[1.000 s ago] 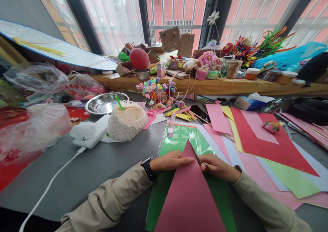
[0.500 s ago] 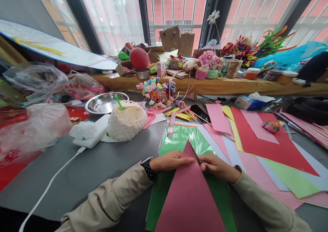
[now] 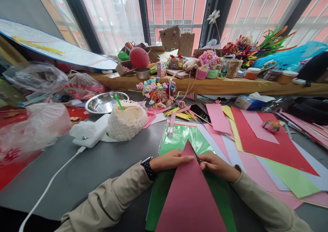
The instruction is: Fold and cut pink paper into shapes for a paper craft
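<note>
My left hand (image 3: 175, 159) pinches a pink sheet of paper (image 3: 191, 198) near its pointed top, thumb lying across the front. The sheet has a triangular shape and widens toward me. In my right hand (image 3: 217, 165) is a pair of scissors (image 3: 198, 157), its blades at the right edge of the paper close to the tip. The handles are mostly covered by my fingers. Beneath the paper lies a green sheet in a clear sleeve (image 3: 183, 136), with a small pink ruler (image 3: 171, 124) across its upper edge.
Coloured papers (image 3: 276, 143) spread over the right side. A coconut in white foam netting (image 3: 126, 124) with a green straw, a metal plate (image 3: 102, 104) and a white power bank with cable (image 3: 92, 136) stand at left. Craft flowers (image 3: 156, 92) sit before the wooden ledge (image 3: 217, 86).
Hardly anything differs. Both hands, the pink paper and the scissors stay in almost the same place, with only a very slight shift of the fingers.
</note>
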Demonstrator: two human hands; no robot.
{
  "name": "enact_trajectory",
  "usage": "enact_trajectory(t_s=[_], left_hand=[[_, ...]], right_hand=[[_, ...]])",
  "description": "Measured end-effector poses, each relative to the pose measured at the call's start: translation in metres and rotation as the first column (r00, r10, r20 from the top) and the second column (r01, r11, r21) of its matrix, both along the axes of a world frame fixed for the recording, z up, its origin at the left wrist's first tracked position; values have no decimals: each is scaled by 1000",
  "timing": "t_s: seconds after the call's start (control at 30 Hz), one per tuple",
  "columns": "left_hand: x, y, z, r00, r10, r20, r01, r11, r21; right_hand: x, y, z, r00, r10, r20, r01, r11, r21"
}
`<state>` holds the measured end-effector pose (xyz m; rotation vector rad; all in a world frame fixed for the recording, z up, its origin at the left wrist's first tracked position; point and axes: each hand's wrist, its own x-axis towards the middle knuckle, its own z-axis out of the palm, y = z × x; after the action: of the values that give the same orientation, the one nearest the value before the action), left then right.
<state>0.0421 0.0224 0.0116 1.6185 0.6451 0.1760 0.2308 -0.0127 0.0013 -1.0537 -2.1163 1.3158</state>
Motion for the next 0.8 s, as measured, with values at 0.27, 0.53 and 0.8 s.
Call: enact_trajectory(t_s=[0.27, 0.53, 0.8], left_hand=[[3, 0, 3, 989, 94, 114, -99, 995, 34], [1, 0, 4, 991, 61, 120, -62, 998, 6], [0, 0, 1, 993, 41, 108, -36, 998, -48]], right_hand=[[-1, -2, 3, 1000, 4, 11, -4, 1000, 5], [-2, -3, 1, 999, 35, 28, -36, 999, 34], [-1, -3, 4, 997, 70, 31, -70, 997, 13]])
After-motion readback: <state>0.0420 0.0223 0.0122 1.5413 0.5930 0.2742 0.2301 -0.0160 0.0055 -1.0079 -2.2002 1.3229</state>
